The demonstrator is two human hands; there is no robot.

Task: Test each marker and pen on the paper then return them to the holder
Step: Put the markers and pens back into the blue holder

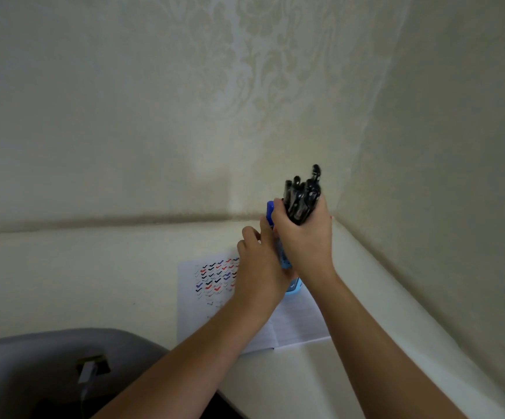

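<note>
The tabletop (94, 267) carries the paper (293, 325), which is marked with rows of ticks at its left. The step in hand is probably the return. The right hand (305, 237) grips a bundle of black pens (302, 198) above the holder (294, 287). The left hand (260, 261) holds the blue marker (270, 211), touching the bundle's left side. The next move calls for lowering both upright into the holder.

One view only: wide-angle camera worn on the head. It looks forward and down along the person's forearms (184, 361) into the corner where two patterned walls (154, 116) meet the pale surface (94, 267). Range is close: left hand (260, 264) holding a blue marker (270, 210) and right hand (305, 240) gripping a bundle of pens (302, 195) sit just right of centre above the paper (299, 325). Wall fills the upper half.
</note>
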